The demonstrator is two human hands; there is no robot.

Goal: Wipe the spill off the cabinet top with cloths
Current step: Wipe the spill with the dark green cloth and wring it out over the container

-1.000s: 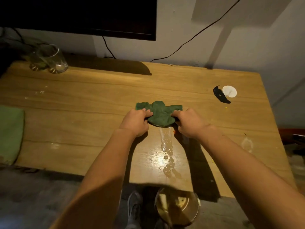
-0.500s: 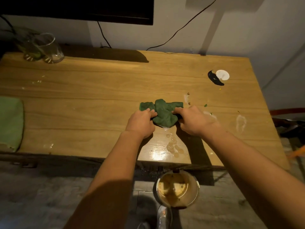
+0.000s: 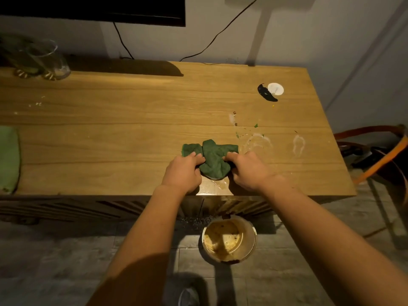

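A crumpled dark green cloth [image 3: 212, 159] lies on the wooden cabinet top [image 3: 123, 120], close to its front edge. My left hand [image 3: 184, 171] grips the cloth's left side and my right hand [image 3: 247, 171] grips its right side, fingers curled into the fabric. A small wet patch of the spill [image 3: 217, 184] shines just in front of the cloth at the edge. Dried rings and small crumbs [image 3: 257, 140] mark the wood to the right of the cloth. A second, lighter green cloth [image 3: 7, 160] lies at the far left edge.
A bucket [image 3: 228, 239] with brownish liquid stands on the floor below the cabinet's front edge. Glasses [image 3: 47, 60] stand at the back left. A white disc and a black smear [image 3: 270, 91] sit at the back right. A dark screen hangs above.
Both hands have dragged the cloth toward the front edge over the line of liquid; the long trail of drops is gone and only a small wet patch remains in front of the cloth.
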